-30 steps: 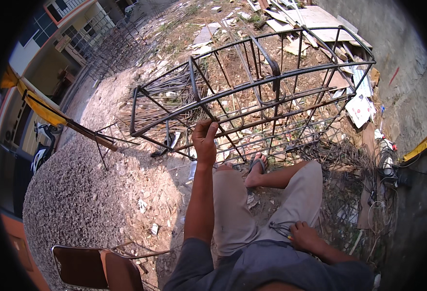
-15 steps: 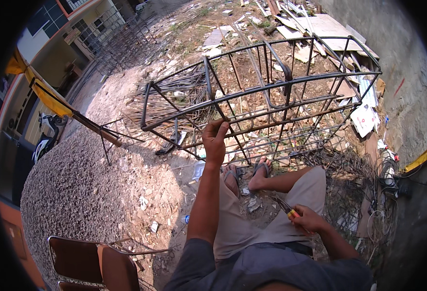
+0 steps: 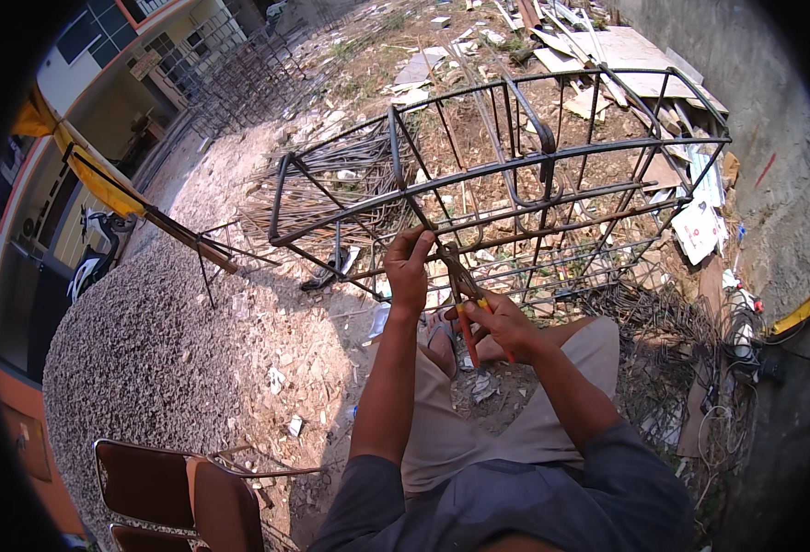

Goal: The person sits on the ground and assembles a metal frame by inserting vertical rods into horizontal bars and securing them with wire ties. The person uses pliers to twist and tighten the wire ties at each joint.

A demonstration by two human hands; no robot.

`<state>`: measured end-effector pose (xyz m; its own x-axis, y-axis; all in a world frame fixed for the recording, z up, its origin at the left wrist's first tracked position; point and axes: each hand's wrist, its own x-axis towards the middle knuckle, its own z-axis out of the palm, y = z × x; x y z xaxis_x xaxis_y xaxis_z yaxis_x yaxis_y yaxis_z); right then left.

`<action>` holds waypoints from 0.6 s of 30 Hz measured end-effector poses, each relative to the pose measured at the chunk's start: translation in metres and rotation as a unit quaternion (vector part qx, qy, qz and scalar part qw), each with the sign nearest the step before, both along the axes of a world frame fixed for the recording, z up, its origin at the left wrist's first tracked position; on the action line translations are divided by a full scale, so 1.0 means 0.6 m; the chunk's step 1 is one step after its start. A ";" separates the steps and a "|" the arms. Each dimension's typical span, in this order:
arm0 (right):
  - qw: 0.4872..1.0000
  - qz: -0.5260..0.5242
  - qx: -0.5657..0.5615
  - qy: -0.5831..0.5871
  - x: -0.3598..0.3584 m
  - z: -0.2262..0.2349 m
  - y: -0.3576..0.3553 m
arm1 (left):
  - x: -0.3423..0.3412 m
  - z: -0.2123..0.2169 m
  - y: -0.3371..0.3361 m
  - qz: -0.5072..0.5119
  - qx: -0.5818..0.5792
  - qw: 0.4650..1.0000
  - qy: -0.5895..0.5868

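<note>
A long cage of steel rebar (image 3: pixel 502 166) stretches across in front of me, its bars joined by bent stirrups. My left hand (image 3: pixel 409 267) is closed at a crossing of a lower bar and a stirrup, thumb and fingers pinched around it; any thin wire there is too small to make out. Gripped in my right hand (image 3: pixel 508 329) is a pair of pincers (image 3: pixel 461 281) with red and yellow handles. The handles are spread, and the jaws meet the bar just right of my left fingertips.
Loose steel rods (image 3: pixel 308 198) lie beyond the cage on the left. A gravel heap (image 3: pixel 138 359) and a brown chair (image 3: pixel 147 488) are at my left. Scrap boards (image 3: pixel 640 60) lean along the concrete wall (image 3: pixel 778 156). Tangled wire (image 3: pixel 649 317) lies at the right.
My right hand has brought the pincers up and left from beside my knee to the rebar crossing. The pincers' handles now spread apart. My left hand has stayed at the bar.
</note>
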<state>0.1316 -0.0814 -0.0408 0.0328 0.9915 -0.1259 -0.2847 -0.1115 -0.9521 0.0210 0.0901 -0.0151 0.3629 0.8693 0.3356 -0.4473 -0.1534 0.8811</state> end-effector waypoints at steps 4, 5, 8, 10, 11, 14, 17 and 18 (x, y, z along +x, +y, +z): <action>0.999 -0.003 0.003 0.035 -0.003 0.015 0.010 | -0.004 0.002 -0.001 0.005 0.008 1.000 0.007; 0.999 -0.001 0.006 0.032 -0.002 0.013 0.013 | -0.003 0.000 -0.001 0.001 0.004 1.000 0.003; 0.999 -0.019 0.030 -0.005 -0.001 -0.002 0.021 | -0.003 -0.003 0.001 -0.008 -0.007 1.000 -0.004; 0.997 -0.029 0.052 -0.039 0.000 -0.009 0.024 | -0.001 -0.005 0.001 -0.005 -0.016 1.000 -0.007; 0.996 -0.028 0.064 -0.056 0.003 -0.010 0.026 | 0.000 -0.006 0.002 -0.001 -0.011 1.000 -0.003; 0.996 -0.016 0.059 -0.072 0.006 0.007 0.026 | -0.002 -0.008 0.005 0.007 -0.001 1.000 0.002; 0.999 0.016 0.042 -0.017 0.017 0.006 0.029 | -0.005 -0.008 0.005 0.004 0.003 1.000 -0.004; 0.999 0.030 0.038 0.010 0.023 -0.002 0.031 | -0.006 -0.007 0.004 0.006 0.006 1.000 -0.002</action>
